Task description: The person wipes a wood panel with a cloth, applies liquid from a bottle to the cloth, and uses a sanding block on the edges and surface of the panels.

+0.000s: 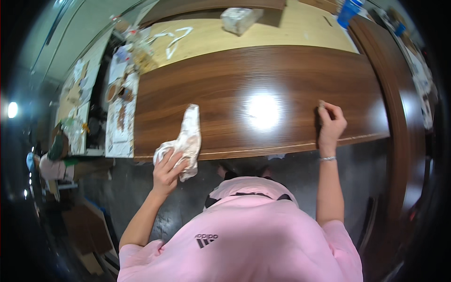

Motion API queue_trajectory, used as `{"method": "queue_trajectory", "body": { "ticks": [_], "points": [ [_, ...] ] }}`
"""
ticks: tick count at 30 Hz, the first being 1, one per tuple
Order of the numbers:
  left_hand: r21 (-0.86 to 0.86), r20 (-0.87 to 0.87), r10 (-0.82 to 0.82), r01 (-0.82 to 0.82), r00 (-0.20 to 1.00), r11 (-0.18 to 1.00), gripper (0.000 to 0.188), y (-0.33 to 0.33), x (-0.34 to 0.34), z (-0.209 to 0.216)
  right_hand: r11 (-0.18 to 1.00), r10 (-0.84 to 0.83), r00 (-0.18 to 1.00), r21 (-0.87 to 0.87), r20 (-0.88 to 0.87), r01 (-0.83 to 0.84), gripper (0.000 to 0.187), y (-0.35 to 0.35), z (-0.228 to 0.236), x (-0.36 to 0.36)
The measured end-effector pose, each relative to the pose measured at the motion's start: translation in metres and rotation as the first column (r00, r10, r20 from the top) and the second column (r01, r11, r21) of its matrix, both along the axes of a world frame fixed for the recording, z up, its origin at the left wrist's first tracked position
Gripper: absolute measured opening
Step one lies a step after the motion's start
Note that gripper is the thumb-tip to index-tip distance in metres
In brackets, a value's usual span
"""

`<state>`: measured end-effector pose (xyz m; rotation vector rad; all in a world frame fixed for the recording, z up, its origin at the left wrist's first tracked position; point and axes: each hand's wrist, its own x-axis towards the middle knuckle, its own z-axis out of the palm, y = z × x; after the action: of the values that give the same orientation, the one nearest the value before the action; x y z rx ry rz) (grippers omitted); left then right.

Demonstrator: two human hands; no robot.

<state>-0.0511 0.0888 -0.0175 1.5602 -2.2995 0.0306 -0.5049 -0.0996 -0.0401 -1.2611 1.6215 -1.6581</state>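
Note:
A glossy dark brown wood-grain panel (225, 94) lies flat in front of me, a bright light reflecting near its middle. At its near left edge, my left hand (167, 171) grips a crumpled white cloth (189, 134) with brownish stains. Part of the cloth stretches over the panel and part hangs past the edge. Over the panel's right side, my right hand (331, 123) is closed, with a small light-coloured piece (321, 104) pinched at the fingertips. That piece is too small to name. A bracelet circles my right wrist.
Behind the panel is a pale yellow board (202, 37) bearing a whitish block (238, 19) and white strips (178, 41). A blue container (348, 13) stands far right. More brown panels (390, 94) run along the right. Cups (112, 91) and bottles crowd the left; another person (54, 167) is beyond.

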Motion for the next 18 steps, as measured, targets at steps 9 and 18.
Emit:
{"method": "queue_trajectory", "body": {
  "ticks": [9,18],
  "points": [
    [0.016,-0.133,-0.385,0.391,0.913,0.92,0.047,-0.079,-0.176,-0.008,0.997,-0.052,0.999,-0.054,-0.005,0.052,0.012,0.001,0.012,-0.009],
    [0.005,-0.11,-0.748,0.753,0.655,0.658,0.037,-0.138,-0.256,-0.009,0.825,-0.47,0.815,-0.158,0.34,0.542,0.012,0.058,0.004,-0.066]
  ]
}}
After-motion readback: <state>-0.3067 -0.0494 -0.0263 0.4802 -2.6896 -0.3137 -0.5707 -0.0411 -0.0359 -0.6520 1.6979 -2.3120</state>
